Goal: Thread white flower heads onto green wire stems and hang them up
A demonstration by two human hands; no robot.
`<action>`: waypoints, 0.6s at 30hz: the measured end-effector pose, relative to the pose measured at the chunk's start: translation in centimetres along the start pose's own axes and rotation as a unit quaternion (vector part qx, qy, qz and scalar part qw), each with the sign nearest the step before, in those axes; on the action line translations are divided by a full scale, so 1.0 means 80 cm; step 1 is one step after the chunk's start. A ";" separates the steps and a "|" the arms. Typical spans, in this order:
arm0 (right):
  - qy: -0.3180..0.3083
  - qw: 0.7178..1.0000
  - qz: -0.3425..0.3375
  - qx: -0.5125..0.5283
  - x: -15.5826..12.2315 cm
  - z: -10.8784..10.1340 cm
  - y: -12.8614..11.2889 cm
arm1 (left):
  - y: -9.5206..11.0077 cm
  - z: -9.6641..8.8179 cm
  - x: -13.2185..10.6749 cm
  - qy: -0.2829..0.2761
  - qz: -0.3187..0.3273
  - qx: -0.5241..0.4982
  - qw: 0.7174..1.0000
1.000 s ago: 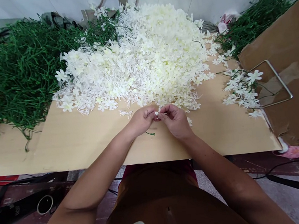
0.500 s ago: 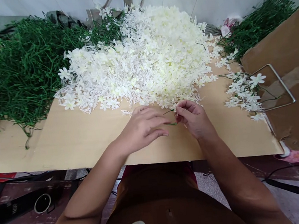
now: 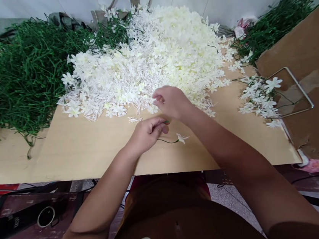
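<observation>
Two hands | left hand fingers pinching stemmed flower | right hand palm-down on flower pile, grip unclear

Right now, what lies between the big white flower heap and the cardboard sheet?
In the head view, a small cluster of white flowers on green stems lies there.

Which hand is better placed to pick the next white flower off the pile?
Right. The right hand is at the near edge of the flower pile; the left hand is shut on the stem, back from the pile.
</observation>
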State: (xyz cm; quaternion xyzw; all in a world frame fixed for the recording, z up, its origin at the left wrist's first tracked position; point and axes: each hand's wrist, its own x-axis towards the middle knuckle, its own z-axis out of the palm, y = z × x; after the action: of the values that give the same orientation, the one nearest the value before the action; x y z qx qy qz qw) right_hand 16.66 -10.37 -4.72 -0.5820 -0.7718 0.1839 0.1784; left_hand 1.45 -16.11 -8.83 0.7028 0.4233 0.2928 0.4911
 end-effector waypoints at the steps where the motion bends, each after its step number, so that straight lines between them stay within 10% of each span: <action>1: 0.010 0.999 -0.012 -0.032 0.016 0.011 -0.004 | -0.002 0.001 0.001 0.001 0.004 0.025 1.000; 8: -0.007 0.993 -0.023 -0.117 0.055 0.032 -0.004 | -0.016 -0.007 0.008 0.070 0.100 0.166 0.979; 18: 0.091 0.975 0.035 0.199 0.053 0.004 0.025 | -0.017 -0.008 0.010 0.073 0.081 0.209 0.972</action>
State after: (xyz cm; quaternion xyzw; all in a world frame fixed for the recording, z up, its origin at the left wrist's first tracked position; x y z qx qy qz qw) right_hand 17.07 -5.79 -5.74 -0.5755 -0.6798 0.2861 0.3533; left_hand 0.89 -14.93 -9.93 0.7988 0.4509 0.2870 0.2760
